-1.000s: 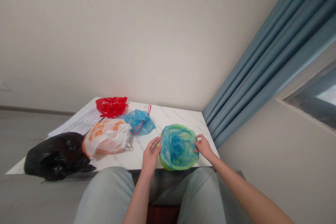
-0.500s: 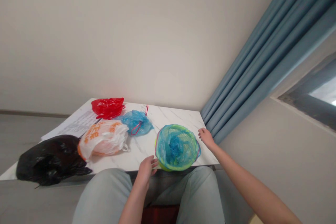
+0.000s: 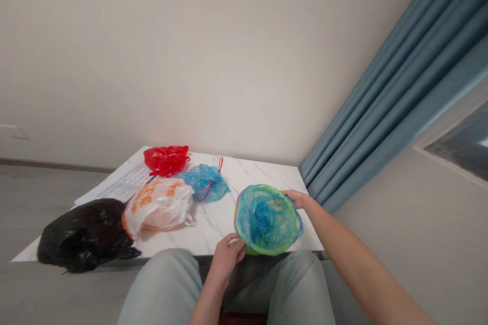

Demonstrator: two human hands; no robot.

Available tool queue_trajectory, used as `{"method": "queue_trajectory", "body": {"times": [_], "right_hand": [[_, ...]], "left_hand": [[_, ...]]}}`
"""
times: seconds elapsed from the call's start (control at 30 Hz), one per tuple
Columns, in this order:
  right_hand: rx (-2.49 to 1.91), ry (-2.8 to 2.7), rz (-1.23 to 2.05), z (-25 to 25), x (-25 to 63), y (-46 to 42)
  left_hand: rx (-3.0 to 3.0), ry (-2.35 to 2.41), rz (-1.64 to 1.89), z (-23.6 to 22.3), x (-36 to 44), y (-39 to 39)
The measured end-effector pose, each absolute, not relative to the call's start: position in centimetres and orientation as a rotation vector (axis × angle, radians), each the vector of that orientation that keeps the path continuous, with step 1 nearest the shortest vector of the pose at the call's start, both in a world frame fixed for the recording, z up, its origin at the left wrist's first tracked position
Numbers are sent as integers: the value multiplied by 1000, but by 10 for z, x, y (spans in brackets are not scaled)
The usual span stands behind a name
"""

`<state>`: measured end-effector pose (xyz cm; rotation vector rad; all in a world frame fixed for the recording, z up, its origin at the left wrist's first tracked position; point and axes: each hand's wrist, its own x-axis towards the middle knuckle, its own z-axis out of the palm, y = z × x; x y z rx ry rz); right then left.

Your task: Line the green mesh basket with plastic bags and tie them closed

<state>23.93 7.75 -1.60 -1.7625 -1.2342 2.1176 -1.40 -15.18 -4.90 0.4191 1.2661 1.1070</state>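
At the tabletop (image 3: 229, 221) edge, the left hand (image 3: 225, 259) is back pinching the green basket (image 3: 280, 249); the right hand (image 3: 298, 199) is back cupping its rim.

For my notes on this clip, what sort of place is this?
Probably a room in a home: a white marble-look table stands by a plain wall, with long blue curtains beside a window.

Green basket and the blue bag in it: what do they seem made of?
The basket looks like rigid moulded plastic with a slight sheen: it keeps a firm round rim, and a mesh pattern shows inside. The blue bag looks like thin, glossy plastic film, probably polyethylene: it is crinkled and translucent, with the mesh visible through it.
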Motion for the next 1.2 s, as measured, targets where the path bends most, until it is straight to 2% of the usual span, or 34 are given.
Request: {"method": "queue_trajectory", "body": {"times": [0.07,0.27,0.47,0.57,0.7,0.83,1.0,1.1,1.2], "right_hand": [[-1736,-1181,2195,-20,247,77],[-1717,-1258,2151,-24,265,66],[-1762,-1434,1940,-22,259,56],[-1816,-1497,1685,-23,250,55],[-1865,-1583,1161,-24,242,55],[-1828,-1700,727,-20,236,48],[-1884,-2140,124,-11,221,29],[-1873,-2186,90,-9,211,21],[-1739,-2096,381,-8,202,16]], "left_hand": [[359,1221,1109,-49,-15,-153],[305,1153,1116,-56,-19,-151],[357,1141,1134,-63,-18,-147],[358,1134,1155,-66,-19,-145],[388,1246,1231,-66,-18,-140],[745,1618,1214,-49,-14,-140],[1324,2174,1096,-22,-1,-152],[1470,2183,1066,-19,5,-153],[1359,2068,1106,-22,6,-151]]}}
